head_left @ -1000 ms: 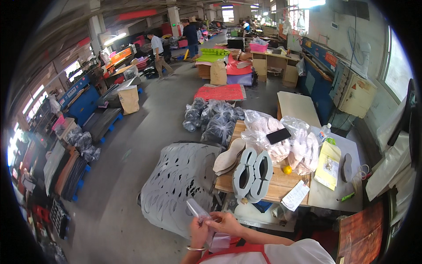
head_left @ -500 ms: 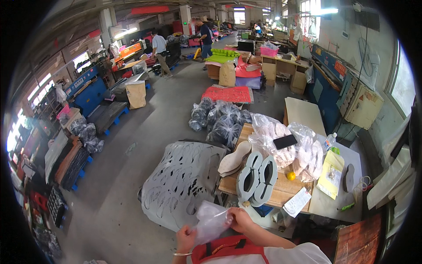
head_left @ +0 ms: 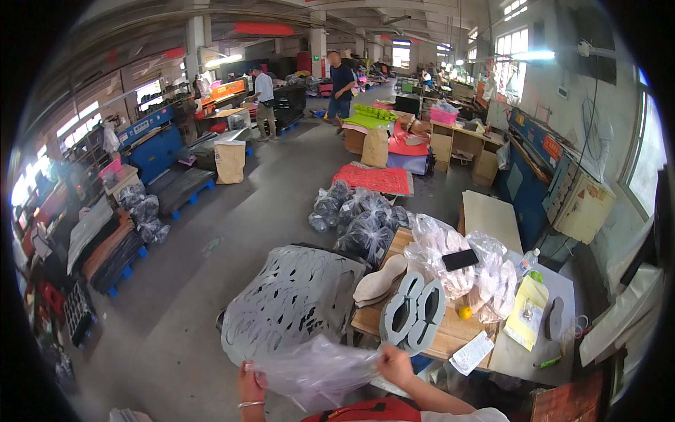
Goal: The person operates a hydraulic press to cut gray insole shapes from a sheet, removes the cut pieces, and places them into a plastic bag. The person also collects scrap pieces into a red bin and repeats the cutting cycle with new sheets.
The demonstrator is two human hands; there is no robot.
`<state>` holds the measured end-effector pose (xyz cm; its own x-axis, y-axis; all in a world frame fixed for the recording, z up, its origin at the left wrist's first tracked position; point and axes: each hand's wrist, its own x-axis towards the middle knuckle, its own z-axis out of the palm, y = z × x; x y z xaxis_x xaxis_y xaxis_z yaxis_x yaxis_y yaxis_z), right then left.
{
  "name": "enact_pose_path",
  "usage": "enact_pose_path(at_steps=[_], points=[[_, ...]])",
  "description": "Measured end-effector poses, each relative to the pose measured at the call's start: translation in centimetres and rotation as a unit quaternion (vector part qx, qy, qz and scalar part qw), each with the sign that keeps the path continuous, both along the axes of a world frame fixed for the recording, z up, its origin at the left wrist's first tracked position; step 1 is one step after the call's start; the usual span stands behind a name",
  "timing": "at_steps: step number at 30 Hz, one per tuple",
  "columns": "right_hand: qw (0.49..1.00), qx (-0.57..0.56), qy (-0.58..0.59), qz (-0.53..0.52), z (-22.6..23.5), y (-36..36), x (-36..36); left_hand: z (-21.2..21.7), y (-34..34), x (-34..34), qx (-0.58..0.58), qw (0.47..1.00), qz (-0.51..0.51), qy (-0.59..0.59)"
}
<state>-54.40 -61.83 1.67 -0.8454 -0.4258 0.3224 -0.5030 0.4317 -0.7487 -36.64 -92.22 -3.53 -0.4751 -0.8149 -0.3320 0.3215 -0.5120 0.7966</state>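
Note:
A clear plastic bag (head_left: pixel 316 369) is stretched out sideways in front of me, its middle smeared by motion. At its left end my left hand (head_left: pixel 252 385) is closed on the film. My right hand (head_left: pixel 395 366) pinches the other end, close to the table's near corner. Just beyond it, two grey shoe-shaped cutting dies (head_left: pixel 413 313) stand on the wooden board (head_left: pixel 450 325). Beside them lies a small stack of beige sole-shaped pieces (head_left: pixel 380 280). Past the bag, a grey sheet full of cut-out holes (head_left: pixel 288 302) covers a low pile.
Filled clear bags (head_left: pixel 443 260) with a black phone (head_left: pixel 460 259) on top sit on the board. A yellow fruit (head_left: pixel 465 312), paper slip (head_left: pixel 471 353) and yellow envelope (head_left: pixel 526 313) lie nearby. Dark stuffed bags (head_left: pixel 362 218) rest on the floor. Two people (head_left: pixel 342 88) are farther back.
My hands have moved apart, the left one outward to the left, and the bunched bag is now spread wide between them. The view has tilted up a little. The person in dark clothes has come nearer.

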Motion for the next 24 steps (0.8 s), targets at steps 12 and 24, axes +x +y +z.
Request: enact_pose_path(at_steps=[12,24], points=[[0.886,-0.216,-0.394,0.115,4.3,4.5,-2.1,1.7,-2.8,-2.0,-0.538,0.745,-0.255,-0.301],[0.962,-0.258,-0.029,-0.082,3.5,7.9,-6.3,6.6,1.0,-6.3,-0.257,0.865,-0.428,-0.052]])
